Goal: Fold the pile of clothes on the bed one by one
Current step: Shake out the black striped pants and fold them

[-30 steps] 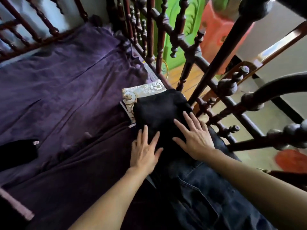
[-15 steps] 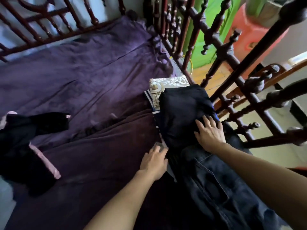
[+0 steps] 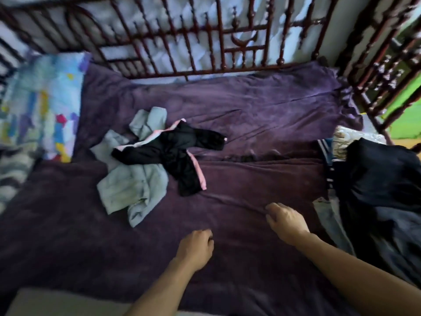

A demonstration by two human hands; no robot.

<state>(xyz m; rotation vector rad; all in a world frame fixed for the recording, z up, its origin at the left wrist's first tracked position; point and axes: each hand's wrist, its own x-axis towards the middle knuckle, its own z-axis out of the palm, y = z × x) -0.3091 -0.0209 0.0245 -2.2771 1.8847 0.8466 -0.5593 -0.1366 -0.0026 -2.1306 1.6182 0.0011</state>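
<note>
Purple sheet [image 3: 262,110] now under left hand [image 3: 196,249] and right hand [image 3: 287,221], both off the stack [image 3: 378,174] at right, loosely curled, empty. Jacket [image 3: 177,151] over grey garment [image 3: 127,188] newly in view, centre-left.

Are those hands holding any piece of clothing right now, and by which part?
Nothing is held. The left hand and the right hand are loosely curled over the purple velvety bedsheet, apart from the black garment with pink stripes.

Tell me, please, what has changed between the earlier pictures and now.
The left hand and right hand lifted off the folded black garment and moved left, now over the purple sheet, holding nothing. The garment stayed where it lay.
</note>
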